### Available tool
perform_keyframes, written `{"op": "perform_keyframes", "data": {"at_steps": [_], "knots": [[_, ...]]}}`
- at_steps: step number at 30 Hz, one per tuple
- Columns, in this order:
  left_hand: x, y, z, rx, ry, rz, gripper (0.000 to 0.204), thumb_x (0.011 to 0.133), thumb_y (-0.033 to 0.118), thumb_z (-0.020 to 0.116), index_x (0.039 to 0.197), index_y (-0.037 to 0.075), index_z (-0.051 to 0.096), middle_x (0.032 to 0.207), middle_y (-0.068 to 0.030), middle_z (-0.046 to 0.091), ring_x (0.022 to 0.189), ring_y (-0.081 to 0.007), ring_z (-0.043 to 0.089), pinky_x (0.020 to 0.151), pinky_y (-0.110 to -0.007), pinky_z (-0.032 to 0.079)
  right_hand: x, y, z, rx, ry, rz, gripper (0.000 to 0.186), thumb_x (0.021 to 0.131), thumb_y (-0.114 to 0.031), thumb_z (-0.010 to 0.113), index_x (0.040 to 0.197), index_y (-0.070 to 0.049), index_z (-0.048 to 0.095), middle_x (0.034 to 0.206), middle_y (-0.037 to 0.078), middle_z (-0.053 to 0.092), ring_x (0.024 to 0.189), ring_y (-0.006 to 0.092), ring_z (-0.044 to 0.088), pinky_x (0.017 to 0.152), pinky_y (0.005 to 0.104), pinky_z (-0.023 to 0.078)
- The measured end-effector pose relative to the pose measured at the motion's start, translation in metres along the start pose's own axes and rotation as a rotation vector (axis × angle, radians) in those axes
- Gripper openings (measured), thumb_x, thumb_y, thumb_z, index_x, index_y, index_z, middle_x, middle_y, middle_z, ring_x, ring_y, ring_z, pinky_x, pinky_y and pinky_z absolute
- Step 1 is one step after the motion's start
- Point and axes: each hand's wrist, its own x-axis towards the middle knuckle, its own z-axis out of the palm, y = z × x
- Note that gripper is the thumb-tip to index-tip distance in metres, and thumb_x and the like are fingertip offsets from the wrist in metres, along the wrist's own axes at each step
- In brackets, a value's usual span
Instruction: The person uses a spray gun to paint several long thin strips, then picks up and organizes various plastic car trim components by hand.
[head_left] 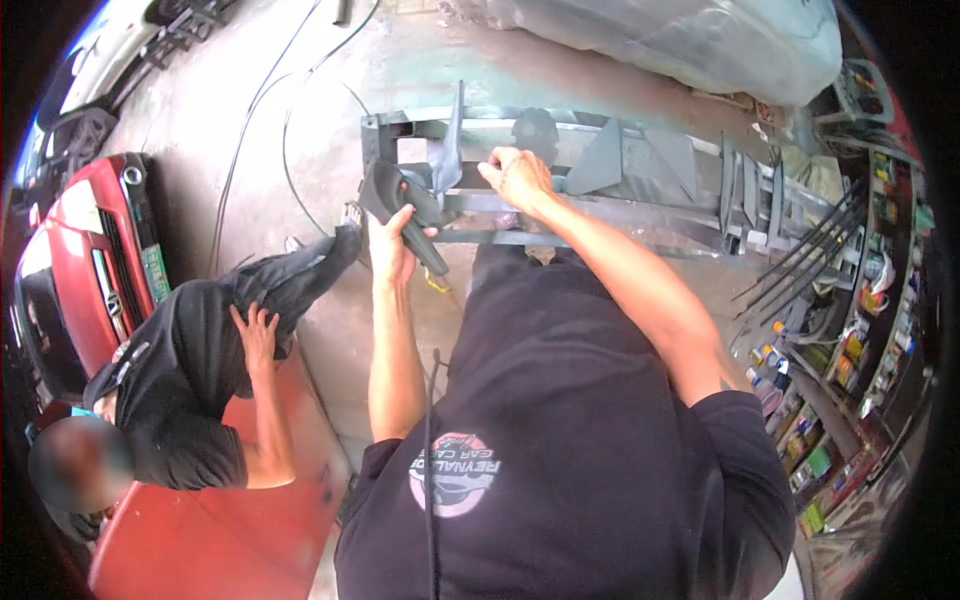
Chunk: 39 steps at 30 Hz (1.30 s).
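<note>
My left hand [393, 246] is closed round a dark grey moulded part [410, 215], hollow at its upper end, with the thumb on its near face. The part is tilted beside the left end of a metal rack [480, 203]. My right hand [518, 180] hovers over the rack with its fingers curled in; what they hold, if anything, is hidden. Just beyond it is a dark round piece [536, 130]. A pointed grey piece [455, 145] stands between my hands. Right of my right hand lies a triangular grey panel [598, 160].
At left a person in dark clothes [190, 350] sits on a red surface [215, 530], near a red car [100, 260]. Slim grey pieces [750, 190] lie along the rack's right end. Shelves of cans [850, 360] line the right. A covered vehicle [690, 40] stands beyond; hoses [250, 110] cross the floor.
</note>
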Motion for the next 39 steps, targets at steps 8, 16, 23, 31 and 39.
{"op": "perform_keyframes", "data": {"at_steps": [8,16,23,31,39], "knots": [[-0.016,0.004,0.030,0.155,0.031,-0.071,0.046,0.090,-0.001,0.061,0.134,-0.001,0.048,0.120,-0.0155,0.062,0.092,-0.0253,0.069,0.059,-0.034,0.064,-0.030,0.032,0.003,0.554,-0.242,-0.166,0.031,0.088,-0.030,0.069,0.095,-0.001,0.073,0.082,0.010,0.072,0.075,0.0150,0.065,0.071,0.0362,0.052],[-0.028,-0.009,0.117,0.351,-0.310,-0.113,0.033,0.092,0.002,0.059,0.125,-0.002,0.056,0.108,-0.0133,0.066,0.082,-0.0203,0.070,0.057,-0.030,0.063,-0.090,0.043,-0.049,0.434,0.061,-0.084,0.036,0.082,-0.034,0.072,0.092,0.001,0.072,0.078,0.017,0.069,0.073,0.0261,0.067,0.070,0.0389,0.050],[-0.035,-0.044,0.203,0.373,-0.505,-0.230,0.027,0.093,0.003,0.060,0.119,-0.003,0.058,0.103,-0.0107,0.067,0.078,-0.0179,0.069,0.057,-0.031,0.063,-0.135,0.101,-0.082,0.472,0.290,0.111,0.036,0.080,-0.031,0.071,0.100,-0.001,0.069,0.085,0.018,0.069,0.081,0.0301,0.068,0.073,0.0409,0.051],[-0.044,-0.090,0.278,0.407,-0.669,-0.375,0.029,0.094,0.004,0.060,0.122,-0.001,0.058,0.102,-0.0095,0.066,0.080,-0.0195,0.069,0.059,-0.033,0.064,-0.167,0.158,-0.131,0.523,0.540,0.215,0.034,0.080,-0.027,0.068,0.101,0.000,0.070,0.080,0.021,0.068,0.075,0.0354,0.069,0.071,0.0437,0.052],[-0.046,-0.128,0.318,0.197,-0.524,-0.439,0.039,0.096,0.009,0.058,0.133,-0.001,0.050,0.118,-0.0159,0.062,0.094,-0.0295,0.068,0.062,-0.040,0.063,-0.166,0.257,-0.164,0.771,0.639,0.339,0.035,0.081,-0.025,0.073,0.099,0.004,0.069,0.087,0.014,0.072,0.080,0.0218,0.068,0.073,0.0360,0.053]]}}
